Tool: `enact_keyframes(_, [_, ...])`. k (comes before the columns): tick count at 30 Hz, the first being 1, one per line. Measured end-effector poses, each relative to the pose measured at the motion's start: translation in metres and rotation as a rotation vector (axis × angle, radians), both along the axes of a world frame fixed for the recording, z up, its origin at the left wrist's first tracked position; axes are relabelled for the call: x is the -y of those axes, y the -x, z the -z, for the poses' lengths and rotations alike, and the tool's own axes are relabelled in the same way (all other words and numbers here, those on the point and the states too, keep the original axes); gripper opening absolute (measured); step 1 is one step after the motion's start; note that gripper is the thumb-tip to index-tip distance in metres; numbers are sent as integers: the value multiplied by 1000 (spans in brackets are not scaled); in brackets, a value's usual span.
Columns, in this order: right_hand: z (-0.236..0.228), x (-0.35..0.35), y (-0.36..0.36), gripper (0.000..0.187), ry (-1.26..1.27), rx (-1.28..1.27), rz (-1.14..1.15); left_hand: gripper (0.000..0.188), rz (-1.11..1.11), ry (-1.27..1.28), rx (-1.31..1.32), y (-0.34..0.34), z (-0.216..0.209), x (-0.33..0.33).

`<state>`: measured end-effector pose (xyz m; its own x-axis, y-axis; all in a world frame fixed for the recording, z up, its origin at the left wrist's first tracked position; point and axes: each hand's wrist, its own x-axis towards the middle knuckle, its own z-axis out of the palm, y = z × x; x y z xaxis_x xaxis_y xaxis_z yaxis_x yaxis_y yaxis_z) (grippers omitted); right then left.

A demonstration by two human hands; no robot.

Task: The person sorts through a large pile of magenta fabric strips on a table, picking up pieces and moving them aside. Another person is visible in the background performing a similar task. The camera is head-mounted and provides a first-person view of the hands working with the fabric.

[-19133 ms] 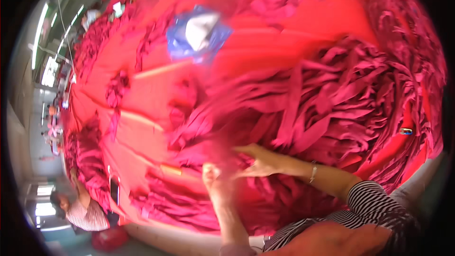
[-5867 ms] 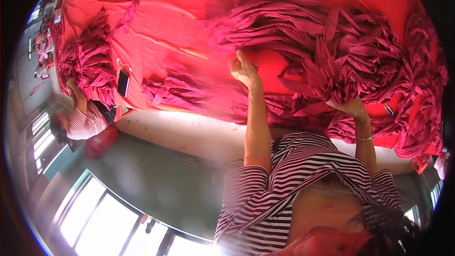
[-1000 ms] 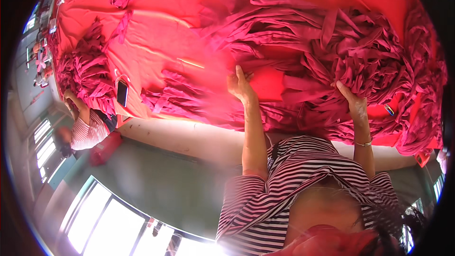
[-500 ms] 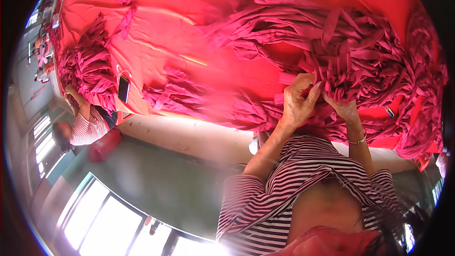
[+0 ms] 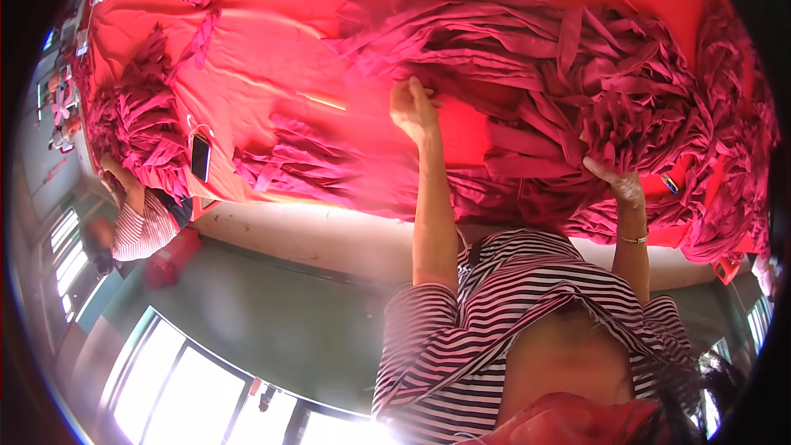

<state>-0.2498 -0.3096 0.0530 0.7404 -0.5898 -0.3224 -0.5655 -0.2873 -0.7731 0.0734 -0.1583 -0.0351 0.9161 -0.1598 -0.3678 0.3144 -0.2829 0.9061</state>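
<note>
Long maroon fabric strips (image 5: 486, 41) lie in a tangled heap over the right half of the red-covered table. My right hand (image 5: 622, 185) grips a gathered bunch of fabric strips (image 5: 622, 128) near the table's front edge. Its thumb shows in front, while most fingers are hidden by the cloth. My left hand (image 5: 414, 112) is raised over the red cloth, beside the left part of the heap. Its fingers are curled closed, and what they hold, if anything, is too small to make out.
More strips (image 5: 301, 161) lie along the front edge to the left. A phone (image 5: 200, 157) rests near another pile (image 5: 136, 115), where a co-worker in a striped top (image 5: 144, 227) handles cloth. A small dark object (image 5: 669, 184) lies right of my right hand.
My left hand has moved away from my right hand, leftward and farther over the table. My right hand stays at the bunch, slightly shifted. The view has shifted a little.
</note>
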Motion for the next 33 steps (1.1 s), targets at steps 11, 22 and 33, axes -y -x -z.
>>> enact_keyframes(11, [-26, -22, -59, 52, 421, 10, -366, 3, 154, 455, -84, 80, -89, -22])
enact_keyframes(22, [-3, -13, -35, 76, 356, -14, -328, 41, 105, 450, -648, 65, -35, 17])
enact_keyframes(33, [-23, 1, -21, 52, -101, -112, -108, 26, -294, 526, -451, 17, -2, 31])
